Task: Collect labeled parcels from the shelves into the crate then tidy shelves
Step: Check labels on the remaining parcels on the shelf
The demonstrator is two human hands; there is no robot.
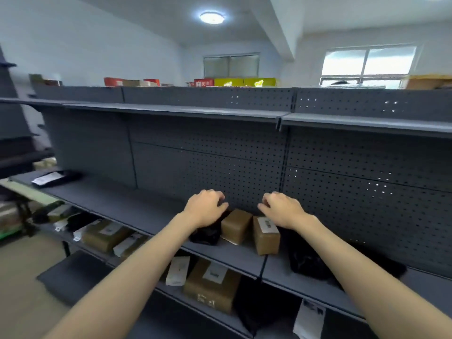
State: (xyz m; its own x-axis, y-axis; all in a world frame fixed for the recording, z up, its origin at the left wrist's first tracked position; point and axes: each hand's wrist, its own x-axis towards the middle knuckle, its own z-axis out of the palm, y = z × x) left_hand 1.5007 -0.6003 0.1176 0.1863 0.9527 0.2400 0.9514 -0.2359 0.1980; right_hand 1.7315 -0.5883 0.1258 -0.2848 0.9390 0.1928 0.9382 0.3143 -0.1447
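— What are your hands doing?

— My left hand (208, 207) is hovering with fingers curled over a black bag parcel (206, 232) on the middle shelf (137, 206); whether that grip is closing on it, I cannot tell. My right hand (281, 209) is curling at nothing.

— And the parcels?

— Two brown boxes are sitting between my hands: a plain one (236, 226), and at its 3 o'clock a labeled one (266, 236). Another black bag (305, 260) is lying at 4 o'clock from that.
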